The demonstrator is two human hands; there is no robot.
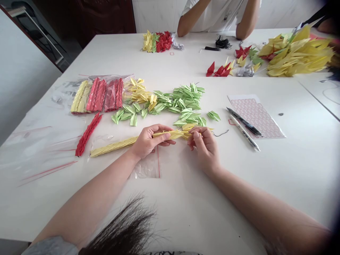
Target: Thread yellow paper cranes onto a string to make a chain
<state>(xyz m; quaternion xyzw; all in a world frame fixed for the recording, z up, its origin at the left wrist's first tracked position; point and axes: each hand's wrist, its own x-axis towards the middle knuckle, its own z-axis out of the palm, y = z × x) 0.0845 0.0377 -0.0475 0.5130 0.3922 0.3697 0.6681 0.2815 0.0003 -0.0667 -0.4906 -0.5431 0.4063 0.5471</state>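
Observation:
My left hand (150, 141) is closed around a long strand of yellow folded-paper pieces (114, 146), stacked tightly into a rod that runs to the lower left. At its right end my right hand (205, 147) pinches with thumb and finger, close to loose yellow pieces. What lies between those fingertips is too small to make out. A dark thread (223, 133) trails to the right of this hand. Just beyond both hands lie heaps of green folded-paper pieces (187, 95) and yellow folded pieces (138, 91). Beneath my left hand is a clear plastic bag (146, 169).
Bagged red and yellow paper bundles (99, 95) lie at the left, near a loose red bundle (88, 134). Two pens (245, 122) rest on a label sheet (265, 113) to the right. Across the table (255, 198), a person's forearms (191, 17) lean near more folded paper (300, 53).

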